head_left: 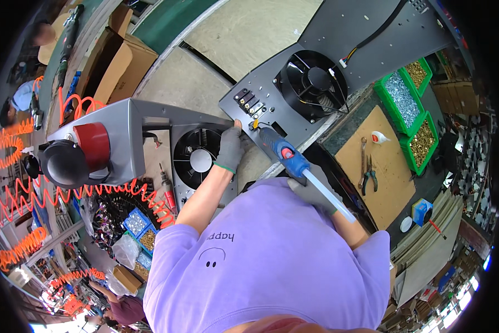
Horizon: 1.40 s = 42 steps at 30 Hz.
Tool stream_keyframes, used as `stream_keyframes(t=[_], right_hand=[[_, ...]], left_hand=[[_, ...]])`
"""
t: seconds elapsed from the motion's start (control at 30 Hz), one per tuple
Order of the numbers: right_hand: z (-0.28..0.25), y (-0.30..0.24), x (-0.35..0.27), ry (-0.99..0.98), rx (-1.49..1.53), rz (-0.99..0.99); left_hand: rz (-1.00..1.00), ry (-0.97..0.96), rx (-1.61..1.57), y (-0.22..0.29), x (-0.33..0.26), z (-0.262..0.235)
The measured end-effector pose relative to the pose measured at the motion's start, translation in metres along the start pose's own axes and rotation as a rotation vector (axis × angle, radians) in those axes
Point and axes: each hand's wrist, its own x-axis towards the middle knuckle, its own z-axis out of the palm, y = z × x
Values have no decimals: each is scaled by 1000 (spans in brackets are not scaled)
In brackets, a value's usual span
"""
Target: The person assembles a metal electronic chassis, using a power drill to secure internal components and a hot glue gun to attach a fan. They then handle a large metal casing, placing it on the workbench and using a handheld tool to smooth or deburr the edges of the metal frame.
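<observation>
My right hand [314, 193], in a grey glove, is wrapped round a blue hot glue gun [291, 160] with a long translucent glue stick [332, 197] out of its back. Its yellow-tipped nozzle points at a small part beside the black terminal block [249, 103] on a grey metal panel [265, 83]. A black fan [317, 79] is mounted in that panel. My left hand [231, 149], gloved with a bare fingertip showing, grips the panel's near edge; its other fingers are partly hidden. Left of it stands a second grey housing [124, 133] with a fan [200, 160] and a red-and-black round fitting [91, 147].
To the right, pliers [370, 176] and a white bottle [379, 137] lie on a brown board [385, 200] near green bins [403, 102] of screws. Orange coiled hoses [33, 200], a red power screwdriver [166, 188] and a cardboard box [121, 69] are at left. Other people are farther off.
</observation>
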Motion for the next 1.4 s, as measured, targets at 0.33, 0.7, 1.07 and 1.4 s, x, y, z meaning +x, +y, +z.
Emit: stream_keyframes(t=[0.33,0.7,1.07,1.4], right_hand=[[17,-27,0,16,-196,-99],[44,-40,11,15,-675,-188],[46,-40,10,13,-651,-142],[32,-31,3,-28,-502,-152]], left_hand=[[-4,36,91,-1,3,-5],[-57,-4,50,-5,7,-10],[-14,-9,72,-3,3,-7],[-4,54,154,-4,7,-12]])
